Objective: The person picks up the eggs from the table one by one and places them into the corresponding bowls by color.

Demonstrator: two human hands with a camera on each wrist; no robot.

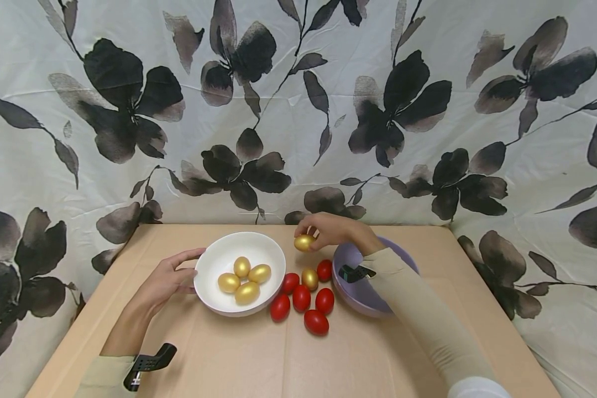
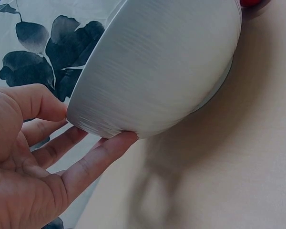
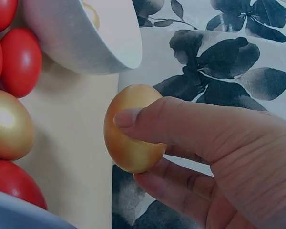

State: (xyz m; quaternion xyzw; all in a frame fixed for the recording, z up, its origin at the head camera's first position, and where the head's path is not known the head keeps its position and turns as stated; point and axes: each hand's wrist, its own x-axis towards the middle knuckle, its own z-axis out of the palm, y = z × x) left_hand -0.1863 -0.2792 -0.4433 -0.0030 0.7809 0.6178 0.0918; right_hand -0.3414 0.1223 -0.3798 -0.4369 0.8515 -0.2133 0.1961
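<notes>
My right hand (image 1: 330, 228) pinches a golden egg (image 3: 128, 152) between thumb and fingers, above the table's far side between two bowls. At the white bowl (image 1: 214, 298), my left hand (image 1: 164, 281) holds the left side. In the left wrist view the thumb meets the bowl's rim and the fingers touch its outer wall. Several golden eggs (image 1: 247, 293) lie inside this bowl. Between the bowls, several red eggs (image 1: 316, 322) rest on the table around another golden egg (image 1: 309, 278). My right forearm passes over the purple bowl (image 1: 350, 298) and hides part of its inside.
The light wooden table (image 1: 219, 359) reaches back to a white cloth (image 1: 318, 182) with dark flowers hanging behind it. Both bowls stand close beside the group of loose eggs. Each wrist carries a small black device (image 1: 151, 362).
</notes>
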